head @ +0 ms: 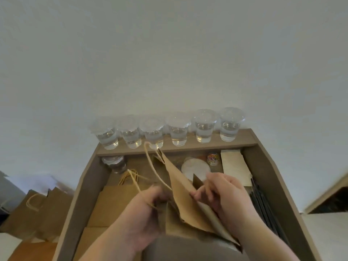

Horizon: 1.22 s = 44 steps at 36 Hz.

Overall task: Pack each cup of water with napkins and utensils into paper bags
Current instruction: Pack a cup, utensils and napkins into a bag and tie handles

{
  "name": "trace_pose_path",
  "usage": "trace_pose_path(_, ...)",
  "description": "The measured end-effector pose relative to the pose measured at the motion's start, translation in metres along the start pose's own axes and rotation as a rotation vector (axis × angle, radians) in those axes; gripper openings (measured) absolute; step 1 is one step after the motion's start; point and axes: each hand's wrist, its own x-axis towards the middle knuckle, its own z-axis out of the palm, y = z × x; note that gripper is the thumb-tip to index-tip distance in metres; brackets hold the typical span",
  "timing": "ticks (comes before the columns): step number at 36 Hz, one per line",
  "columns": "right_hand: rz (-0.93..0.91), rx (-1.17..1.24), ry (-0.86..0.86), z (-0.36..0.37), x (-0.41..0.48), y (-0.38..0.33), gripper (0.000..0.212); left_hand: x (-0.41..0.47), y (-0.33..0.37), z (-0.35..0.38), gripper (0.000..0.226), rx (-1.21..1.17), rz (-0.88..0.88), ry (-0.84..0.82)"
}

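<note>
The person holds a brown paper bag with a twisted paper handle (180, 196) over the middle of a brown wooden desk with raised sides (271, 178). The left hand (148, 210) grips the left side of the bag, and its fingers (160, 194) are curled around the paper. The right hand (226, 193) takes the right side, and its fingers (199, 194) pinch the edge of the paper. The mouth of the bag points away from the person and is partly open.

Six clear plastic cups of water with lids (178, 132) stand in a row on the raised back ledge of the desk, next to the white wall (169, 53). One more lidded clear cup (114, 163) stands lower, in the back left corner. A pile of flat brown paper bags (116, 202) lies under the left hand. Cream paper napkins (235, 166) lie at the back right, beside a small jar of coloured clips (212, 159). Long black utensils (263, 204) lie along the right side; their kind is too blurred to tell. More brown bags (33, 211) stand left of the desk.
</note>
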Motion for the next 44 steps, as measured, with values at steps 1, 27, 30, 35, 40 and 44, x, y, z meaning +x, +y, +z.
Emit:
trace_pose_path(1, 0.058, -0.083, 0.032, 0.005, 0.001, -0.004, 0.046, 0.001, 0.0, 0.001, 0.046, 0.063, 0.004, 0.027)
trace_pose_path(27, 0.23, -1.063, -0.155, 0.049, -0.028, -0.033, 0.014, -0.007, 0.029, -0.065, 0.029, 1.194, 0.177, -0.004)
trace_pose_path(30, 0.204, -0.862, -0.113, 0.037, -0.032, -0.044, 0.018, -0.005, 0.045, -0.079, 0.041, 1.272, 0.204, 0.094)
trace_pose_path(35, 0.218, -0.702, 0.024, 0.013, -0.037, -0.055, 0.028, -0.02, 0.081, -0.097, 0.046, 1.304, 0.224, 0.206)
trace_pose_path(40, 0.352, -0.625, 0.177, 0.003, -0.029, -0.064, 0.054, -0.048, 0.108, -0.103, 0.058, 1.259, 0.285, 0.351)
trace_pose_path(44, 0.171, -0.603, -0.124, 0.039, -0.016, -0.06, 0.015, -0.076, 0.108, -0.092, 0.055, 1.337, 0.169, 0.121)
